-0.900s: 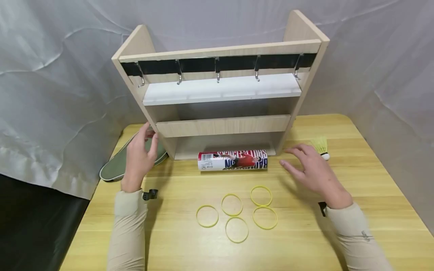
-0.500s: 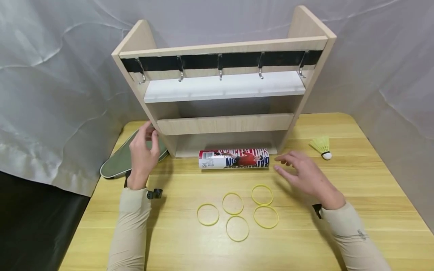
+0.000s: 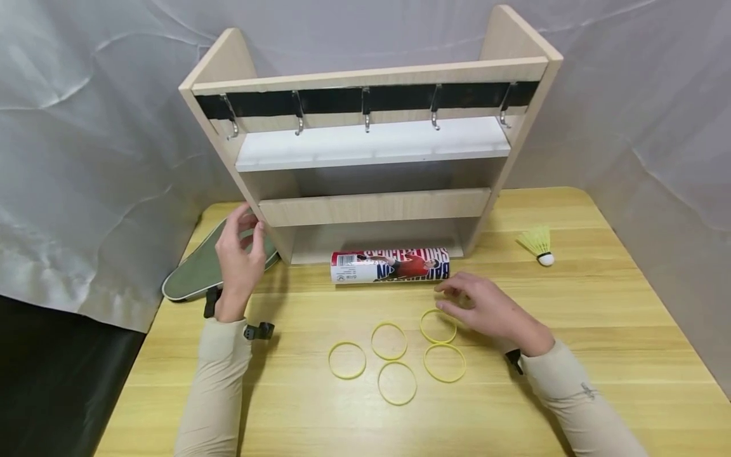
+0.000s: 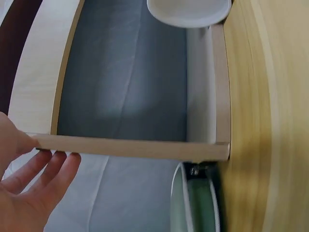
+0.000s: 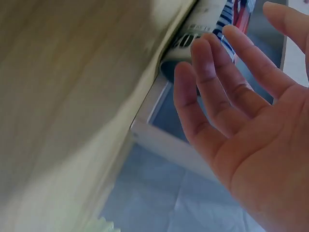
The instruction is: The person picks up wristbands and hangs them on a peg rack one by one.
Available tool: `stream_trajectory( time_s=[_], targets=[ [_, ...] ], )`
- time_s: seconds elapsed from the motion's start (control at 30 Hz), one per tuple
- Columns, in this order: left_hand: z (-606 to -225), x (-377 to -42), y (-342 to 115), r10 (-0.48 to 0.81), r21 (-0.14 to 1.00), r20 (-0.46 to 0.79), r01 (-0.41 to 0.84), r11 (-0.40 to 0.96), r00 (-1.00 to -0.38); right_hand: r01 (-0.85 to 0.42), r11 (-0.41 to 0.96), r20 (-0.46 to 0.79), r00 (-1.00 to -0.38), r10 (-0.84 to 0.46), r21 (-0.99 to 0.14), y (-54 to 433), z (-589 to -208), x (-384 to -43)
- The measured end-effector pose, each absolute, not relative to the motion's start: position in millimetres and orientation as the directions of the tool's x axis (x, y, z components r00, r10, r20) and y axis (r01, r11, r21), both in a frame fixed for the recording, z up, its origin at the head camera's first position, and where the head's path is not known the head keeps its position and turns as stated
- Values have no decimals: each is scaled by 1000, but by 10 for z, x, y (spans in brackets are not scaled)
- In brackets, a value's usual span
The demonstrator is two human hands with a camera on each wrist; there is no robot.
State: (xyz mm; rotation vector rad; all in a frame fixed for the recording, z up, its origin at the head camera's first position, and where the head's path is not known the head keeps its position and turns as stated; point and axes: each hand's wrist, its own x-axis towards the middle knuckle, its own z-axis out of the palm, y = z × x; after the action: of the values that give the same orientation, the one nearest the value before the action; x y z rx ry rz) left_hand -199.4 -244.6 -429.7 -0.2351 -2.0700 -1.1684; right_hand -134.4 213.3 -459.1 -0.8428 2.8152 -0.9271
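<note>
My left hand (image 3: 240, 266) grips the left side panel of a wooden shelf rack (image 3: 371, 207), thumb at its front edge and fingertips against its outer face in the left wrist view. A grey-green racket cover (image 3: 197, 270) with white piping lies behind that hand. My right hand (image 3: 488, 308) hovers with loosely bent fingers and holds nothing. It is just off the right end of a printed shuttlecock tube (image 3: 394, 266) and partly over one yellow ring (image 3: 429, 338). The tube lies on its side at the rack's foot.
Several thin yellow rings (image 3: 397, 404) lie flat on the wooden table (image 3: 297, 406). A yellow shuttlecock (image 3: 538, 246) rests to the right of the rack. Metal hooks (image 3: 367, 124) hang along the rack's black strip. Grey cloth (image 3: 114, 127) surrounds the table.
My right hand has moved left and toward me, from beside the shuttlecock to the tube's right end and the upper right ring. The left hand stays at the rack's side panel.
</note>
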Motion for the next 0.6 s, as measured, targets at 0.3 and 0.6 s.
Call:
stream_trajectory(
  time_s=[0.3, 0.6],
  targets=[
    [-4300, -1991, -2424, -220, 690, 660, 464, 555, -719, -482, 667, 40, -826, -563, -568, 2062, -4576, -1299],
    [-4302, -1971, -2424, -218, 689, 656, 456, 564, -722, -496, 667, 19, -810, -586, -556, 2103, -4634, -1314]
  ],
)
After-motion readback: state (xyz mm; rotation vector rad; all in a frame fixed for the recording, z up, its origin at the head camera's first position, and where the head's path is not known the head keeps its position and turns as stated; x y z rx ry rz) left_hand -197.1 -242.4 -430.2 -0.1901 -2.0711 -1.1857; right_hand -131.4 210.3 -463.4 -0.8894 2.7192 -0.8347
